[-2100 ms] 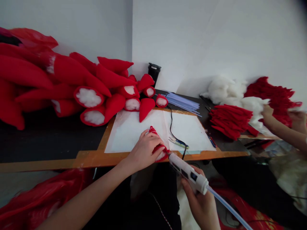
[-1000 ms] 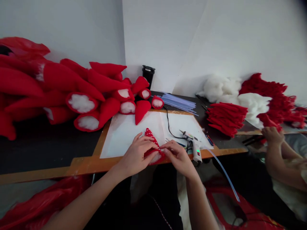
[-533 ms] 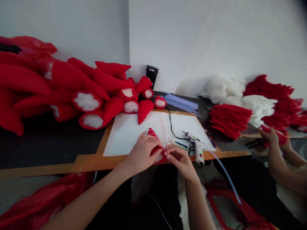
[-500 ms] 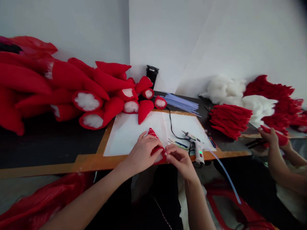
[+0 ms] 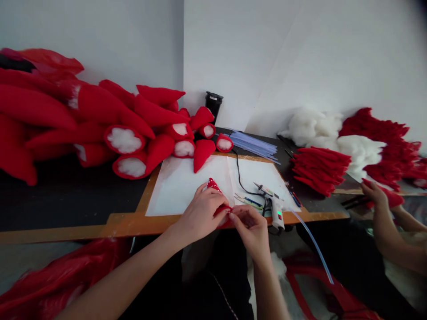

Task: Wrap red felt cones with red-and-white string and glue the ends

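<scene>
A small red felt cone (image 5: 212, 182), with red-and-white twisted cord across its tip, lies in my left hand (image 5: 200, 211). The fingers of that hand wrap round it, so most of its side is covered. Its open end faces me, low over the table's front edge. At the rim, my right hand (image 5: 251, 224) pinches a bit of the cord between thumb and fingers. A length of red-and-white cord (image 5: 223, 294) hangs over my lap. Right of my hands, a white glue gun (image 5: 275, 206) with a green light rests at the table edge, a clear glue stick (image 5: 315, 249) trailing from it.
Stuffed red cones (image 5: 110, 106) are piled along the left. Behind the white board (image 5: 180, 189) lie glue sticks (image 5: 255, 144) and a black cup (image 5: 213, 104). White stuffing (image 5: 312, 126) and stacked red felt (image 5: 320, 169) stand right. A co-worker's hands (image 5: 376, 195) hold red felt at far right.
My right fingers have closed in against the cone's rim, and its opening shows less. The view has shifted slightly. The glue gun stays in place.
</scene>
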Motion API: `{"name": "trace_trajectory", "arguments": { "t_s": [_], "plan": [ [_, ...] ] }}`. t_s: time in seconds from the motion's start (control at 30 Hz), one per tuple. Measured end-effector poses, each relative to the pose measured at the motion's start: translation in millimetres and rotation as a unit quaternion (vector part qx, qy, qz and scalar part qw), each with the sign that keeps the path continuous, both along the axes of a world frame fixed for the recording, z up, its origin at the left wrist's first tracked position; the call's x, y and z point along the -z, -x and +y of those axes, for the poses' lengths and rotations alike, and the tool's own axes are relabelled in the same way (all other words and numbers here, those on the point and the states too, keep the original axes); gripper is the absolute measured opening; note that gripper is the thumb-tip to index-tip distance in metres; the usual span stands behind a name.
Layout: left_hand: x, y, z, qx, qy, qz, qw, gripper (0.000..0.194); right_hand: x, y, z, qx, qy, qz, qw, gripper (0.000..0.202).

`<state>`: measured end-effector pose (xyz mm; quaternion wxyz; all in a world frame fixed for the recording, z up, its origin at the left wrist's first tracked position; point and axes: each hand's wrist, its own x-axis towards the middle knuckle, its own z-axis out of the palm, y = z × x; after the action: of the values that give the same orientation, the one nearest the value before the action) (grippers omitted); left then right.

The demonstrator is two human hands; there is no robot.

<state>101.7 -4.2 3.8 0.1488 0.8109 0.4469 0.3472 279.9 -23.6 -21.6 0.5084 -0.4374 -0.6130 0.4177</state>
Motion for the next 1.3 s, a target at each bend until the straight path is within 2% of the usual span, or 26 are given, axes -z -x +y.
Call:
{"name": "trace_trajectory", "arguments": {
  "t_s": [0.13, 0.4, 0.63, 0.77, 0.87, 1.1, 1.3],
  "plan": [
    [0.9, 0.8, -0.1, 0.001, 0.001, -0.005, 1.0, 0.008, 1.2, 4.2, 0.6, 0.022, 0.024, 0.005, 0.999, 0.015],
    [-3.0, 4.8, -4.3, 0.019, -0.008, -0.041, 0.999, 0.016, 1.2, 2.4, -0.7, 0.028, 0.029, -0.028, 0.999, 0.01],
    [2.6, 5.6, -19.8, 0.001, -0.137, -0.044, 0.99, 0.019, -0.2, 1.6, 0.0, 0.028, 0.017, -0.034, 0.999, 0.011],
    [9.3, 1.1, -24.3, -0.036, -0.168, -0.011, 0.985, 0.013, -2.4, 1.7, -0.7, 0.033, 0.013, -0.042, 0.998, 0.024],
    [16.0, -3.2, -22.6, -0.058, -0.189, 0.007, 0.98, 0.012, -5.0, 1.7, -1.4, 0.027, 0.006, -0.051, 0.998, 0.021],
    [22.3, -7.4, -21.3, -0.068, -0.183, -0.005, 0.981, 0.015, -6.8, 1.2, -0.3, 0.004, 0.012, -0.023, 1.0, 0.008],
    [22.9, -10.9, -25.9, -0.087, -0.181, -0.025, 0.979, 0.014, -5.6, -1.1, 1.8, -0.017, 0.049, 0.033, 0.998, 0.013]
  ]
}}
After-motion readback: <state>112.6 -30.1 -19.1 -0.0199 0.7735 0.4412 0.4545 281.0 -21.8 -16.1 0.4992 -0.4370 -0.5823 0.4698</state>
